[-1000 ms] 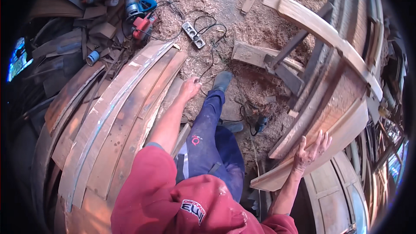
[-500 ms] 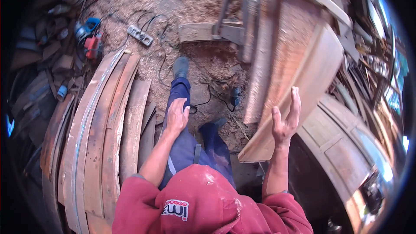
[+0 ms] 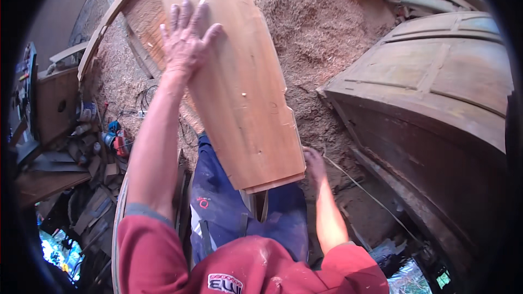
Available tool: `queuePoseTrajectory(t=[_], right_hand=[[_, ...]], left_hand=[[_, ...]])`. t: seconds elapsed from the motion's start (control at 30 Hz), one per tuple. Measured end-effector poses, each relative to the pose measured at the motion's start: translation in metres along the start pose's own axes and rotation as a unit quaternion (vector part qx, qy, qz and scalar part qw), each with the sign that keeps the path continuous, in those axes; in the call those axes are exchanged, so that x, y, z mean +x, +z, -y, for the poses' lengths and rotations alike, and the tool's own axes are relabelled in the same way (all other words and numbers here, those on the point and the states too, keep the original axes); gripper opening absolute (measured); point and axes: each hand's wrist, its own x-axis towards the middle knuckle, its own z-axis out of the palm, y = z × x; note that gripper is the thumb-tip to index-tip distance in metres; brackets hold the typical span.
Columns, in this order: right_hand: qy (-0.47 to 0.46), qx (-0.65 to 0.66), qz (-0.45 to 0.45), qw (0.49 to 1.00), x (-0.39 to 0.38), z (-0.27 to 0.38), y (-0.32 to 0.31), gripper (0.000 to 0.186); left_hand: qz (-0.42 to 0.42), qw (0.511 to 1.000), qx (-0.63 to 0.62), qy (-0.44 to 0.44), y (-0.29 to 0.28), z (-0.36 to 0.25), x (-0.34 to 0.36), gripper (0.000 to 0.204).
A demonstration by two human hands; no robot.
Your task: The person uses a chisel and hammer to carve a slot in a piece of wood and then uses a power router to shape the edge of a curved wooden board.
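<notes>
A broad, slightly curved wooden board (image 3: 248, 109) runs away from me, its stepped near end above my thighs. The right edge is chipped and uneven. My left hand (image 3: 188, 43) lies flat on the board's far left part with its fingers spread. Lower down, my right hand (image 3: 315, 167) is at the right edge near the close end, fingers curled against it and partly hidden by the wood. A darker, shavings-dusted wooden surface (image 3: 147, 27) shows left of the board, beyond my left hand.
Wood shavings (image 3: 321, 38) cover the ground. A large panelled wooden piece (image 3: 425, 71) stands at the right, and a thin cord (image 3: 365, 190) runs beside it. At the left are a blue and red power tool (image 3: 116, 139), scrap wood (image 3: 92, 207) and a curved wooden strip (image 3: 103, 27).
My raised, apart hands have come to the board, the left onto its face and the right to its edge. The view has turned right, bringing the board in front of me.
</notes>
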Motion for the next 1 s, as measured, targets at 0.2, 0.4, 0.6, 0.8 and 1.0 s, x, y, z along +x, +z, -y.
queuePoseTrajectory(t=[0.2, 0.4, 0.6, 0.8, 1.0], right_hand=[[0.093, -0.103, 0.116, 0.984, 0.140, -0.177, 0.070, 0.051], [0.179, 0.239, 0.072, 0.952, 0.250, -0.211, 0.131, 0.056], [0.123, 0.452, -0.057, 0.882, 0.302, -0.214, 0.149, 0.049], [0.079, 0.604, -0.041, 0.792, 0.346, -0.221, 0.153, 0.038], [0.046, 0.625, -0.106, 0.772, 0.349, -0.220, 0.178, 0.045]], left_hand=[[-0.004, 1.000, -0.004, 0.028, -0.005, 0.005, -0.002, 0.074], [-0.006, 0.994, -0.085, 0.072, 0.005, -0.006, 0.012, 0.071], [0.002, 0.993, -0.100, 0.054, 0.006, -0.011, 0.003, 0.065], [0.012, 0.991, -0.134, 0.017, -0.003, -0.018, 0.003, 0.064], [0.025, 0.988, -0.151, 0.008, -0.005, -0.020, 0.000, 0.062]])
